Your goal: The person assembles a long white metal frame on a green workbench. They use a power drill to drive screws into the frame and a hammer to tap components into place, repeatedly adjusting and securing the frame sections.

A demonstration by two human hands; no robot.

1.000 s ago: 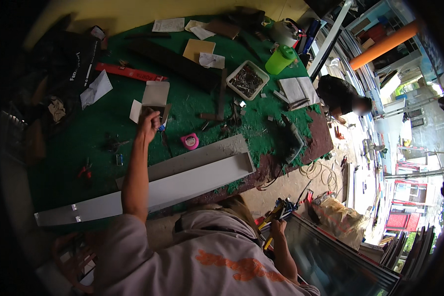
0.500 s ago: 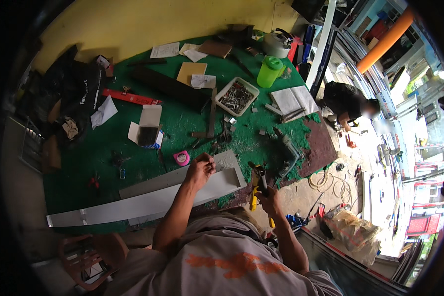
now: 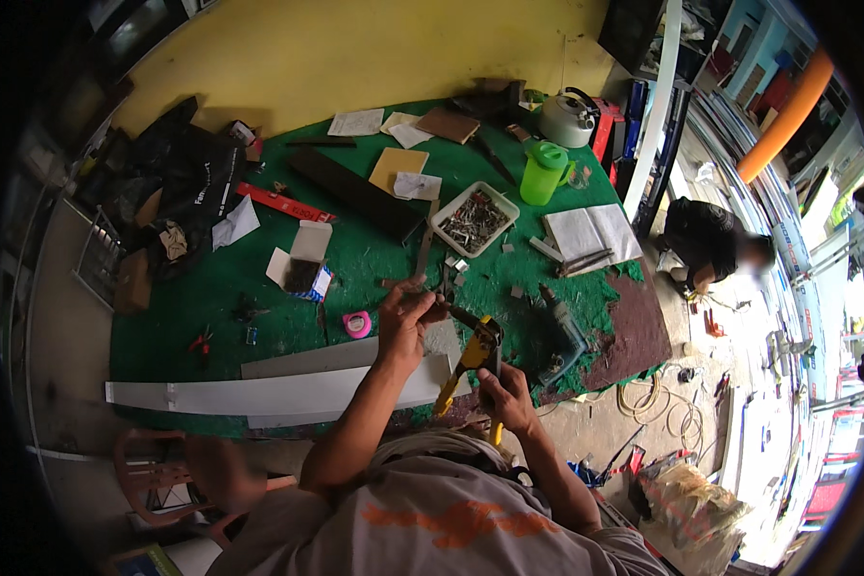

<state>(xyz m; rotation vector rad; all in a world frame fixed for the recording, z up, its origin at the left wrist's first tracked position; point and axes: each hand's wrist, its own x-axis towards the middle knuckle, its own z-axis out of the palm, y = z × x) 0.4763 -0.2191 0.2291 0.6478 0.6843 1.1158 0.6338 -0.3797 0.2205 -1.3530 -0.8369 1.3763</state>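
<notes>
My right hand (image 3: 511, 398) is wrapped round one handle of a yellow-and-black hand riveter (image 3: 485, 348), held above the table's front edge with its handles spread. The tool's nose points up and left toward my left hand (image 3: 405, 322). Thumb and fingers of that hand are pinched together at the nose tip; whatever small piece they hold is too small to make out. Below my hands a long white metal channel (image 3: 259, 395) lies along the near edge, over a flat grey strip (image 3: 302, 360). Just beyond my left fingers are scissors (image 3: 445, 278).
A white tub (image 3: 475, 219) of small metal fasteners, a drill (image 3: 561, 336), a pink tape measure (image 3: 357, 324) and an open box (image 3: 304, 274) stand on the green table. A green jug (image 3: 545, 175) is farther back. Another person (image 3: 706, 238) crouches at right.
Both hands have come together: the riveter has swung up and left, its handles spreading, and my left hand has moved to its nose. The view has shifted slightly.
</notes>
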